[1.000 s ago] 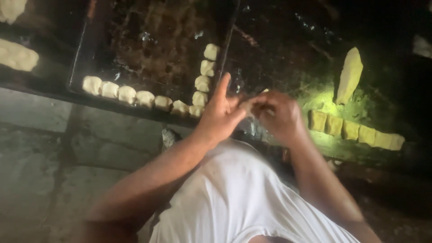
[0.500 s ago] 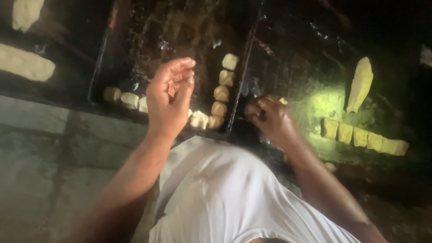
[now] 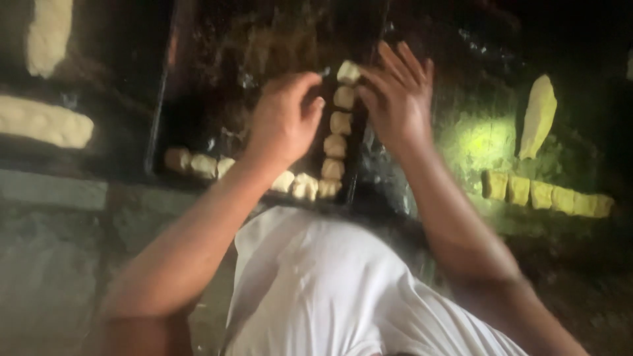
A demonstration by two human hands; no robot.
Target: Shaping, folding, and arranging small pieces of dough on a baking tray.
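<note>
While both hands are working over the dark baking tray [image 3: 165, 99], the risks are reading like this:

Left hand: the left hand [image 3: 285, 118] is hovering over the tray's right side with fingers curled inward; whether they are pinching any dough cannot be told (the frame is blurred).

Right hand: the right hand [image 3: 395, 92] is spreading its fingers open, fingertips just beside the top dough piece [image 3: 347, 71].

Dough column: the dough pieces [image 3: 335, 145] are lining up along the tray's right edge and turning along its near edge.

Crowding risk: the pieces are sitting touching, so a heavy press is likely squashing a neighbour.

Edge risk: the top piece is lying close to the tray's right rim and could be slipping off it.

Waiting dough: cut blocks [image 3: 544, 196] and a dough strip [image 3: 539, 115] are lying on the dark counter to the right.
</note>
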